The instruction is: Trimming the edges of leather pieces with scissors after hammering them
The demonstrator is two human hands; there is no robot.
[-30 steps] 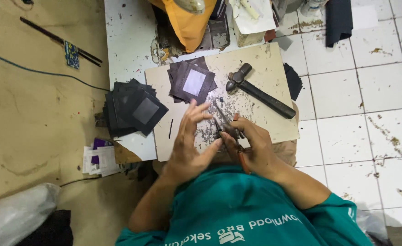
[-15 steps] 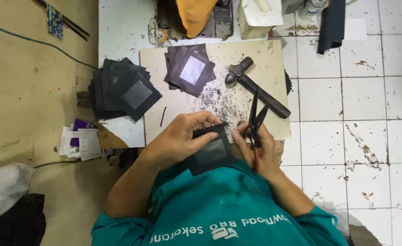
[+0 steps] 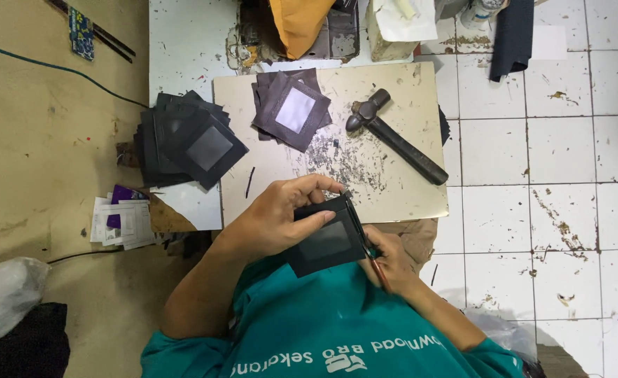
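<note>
Left hand (image 3: 277, 217) grips a dark square piece (image 3: 325, 241); right hand (image 3: 389, 259), at its 3 o'clock, clasps scissors (image 3: 361, 231) w/ fingers closed.

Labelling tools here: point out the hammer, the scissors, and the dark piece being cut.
hammer (image 3: 393, 143), head view, on the handle near the head.
scissors (image 3: 356, 222), head view, on the blades.
dark piece (image 3: 325, 241), head view, on its middle panel.

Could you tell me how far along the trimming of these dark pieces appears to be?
Apparently done: a small stack on the board, with scraps beside it. In hand: the left hand holds one dark piece while the right hand works scissors along its edge. Seemingly left: the larger pile off the board.
</note>
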